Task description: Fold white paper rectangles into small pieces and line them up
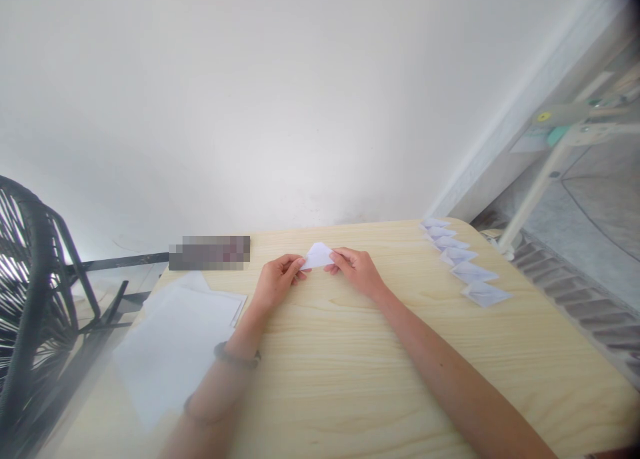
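Note:
A small piece of folded white paper [319, 255], roughly triangular with a blunt top, is held between my two hands above the table's far half. My left hand [280, 278] pinches its left corner between thumb and fingers. At the right corner, my right hand [356, 270] grips it in the same way. Dark bands circle my left wrist and forearm. Several folded white paper shapes [484, 294] with pointed ends lie in a slanting row on the right side of the table.
Loose white paper sheets [175, 339] overlap on the left of the wooden table [330, 379], partly behind my left forearm. A pixelated dark object [210, 253] lies at the back left. A dark woven chair [30, 299] stands left; a white metal frame [535, 186] stands right. The wall borders the back edge.

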Motion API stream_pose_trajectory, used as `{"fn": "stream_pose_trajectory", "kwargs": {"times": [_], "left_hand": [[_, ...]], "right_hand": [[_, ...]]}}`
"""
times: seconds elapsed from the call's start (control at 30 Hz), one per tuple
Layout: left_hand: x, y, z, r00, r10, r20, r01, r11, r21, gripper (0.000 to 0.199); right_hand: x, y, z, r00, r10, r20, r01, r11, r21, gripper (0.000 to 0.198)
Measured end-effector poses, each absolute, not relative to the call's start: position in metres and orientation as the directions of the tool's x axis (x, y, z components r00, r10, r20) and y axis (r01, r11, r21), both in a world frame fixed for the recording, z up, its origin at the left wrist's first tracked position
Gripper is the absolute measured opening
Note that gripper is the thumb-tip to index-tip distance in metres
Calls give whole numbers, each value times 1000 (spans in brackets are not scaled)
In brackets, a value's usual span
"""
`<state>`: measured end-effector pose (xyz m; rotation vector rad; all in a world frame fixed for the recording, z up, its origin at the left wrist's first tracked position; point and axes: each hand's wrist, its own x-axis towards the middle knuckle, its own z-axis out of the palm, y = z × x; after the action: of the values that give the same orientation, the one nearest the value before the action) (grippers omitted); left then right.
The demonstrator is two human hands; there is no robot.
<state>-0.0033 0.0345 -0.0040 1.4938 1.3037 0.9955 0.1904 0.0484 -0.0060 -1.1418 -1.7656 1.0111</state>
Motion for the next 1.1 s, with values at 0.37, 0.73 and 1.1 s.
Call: {"fn": "stream_pose_trajectory", "kwargs": {"times": [0.37,0.73,1.1], "left_hand": [[-2,33,2,86,994,-63,244,41,969,37],[-3,36,-4,92,995,-44,213,24,977,35],[-5,36,-8,94,996,0,257,-24,966,37]], "right_hand": [[190,49,-7,-297,937,182,321,277,-906,31],[191,48,-6,-297,939,172,311,266,-913,31],[190,48,-6,-315,932,179,313,280,-907,29]]}}
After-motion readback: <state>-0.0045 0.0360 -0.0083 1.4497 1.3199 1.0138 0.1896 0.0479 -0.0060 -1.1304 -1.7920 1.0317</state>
